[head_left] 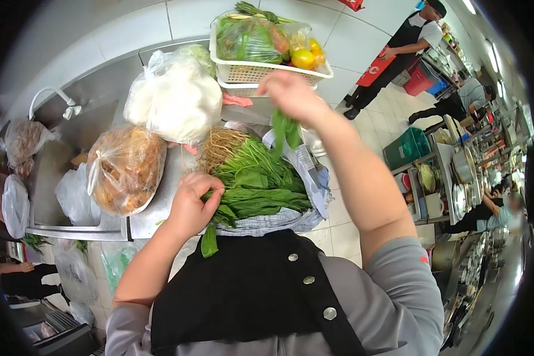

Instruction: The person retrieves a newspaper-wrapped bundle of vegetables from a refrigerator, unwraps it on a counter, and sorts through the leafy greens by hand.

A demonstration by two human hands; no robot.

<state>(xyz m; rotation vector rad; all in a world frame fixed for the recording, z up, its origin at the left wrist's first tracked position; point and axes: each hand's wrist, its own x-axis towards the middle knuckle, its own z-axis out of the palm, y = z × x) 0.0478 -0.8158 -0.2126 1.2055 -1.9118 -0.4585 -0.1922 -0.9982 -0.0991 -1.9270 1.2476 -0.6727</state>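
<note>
A heap of long green leaves (261, 193) with thin pale roots (222, 147) at its upper left lies on a blue-grey cloth (279, 221) on the steel counter. My left hand (193, 199) is closed at the heap's left edge, pinching a green leaf that hangs below the fingers. Above the heap's right side, my right hand (295, 98) is raised near the white basket and slightly blurred. A green leaf (285, 132) hangs under that hand, and its fingers are bent; how they hold the leaf is not clear.
Left of the heap are a bag of brown food (127, 169) and a white bag (178, 95), beside the sink (71, 142). A white basket (267, 72) of vegetables stands behind. A person (406, 44) holding something red stands at upper right; other people are farther right.
</note>
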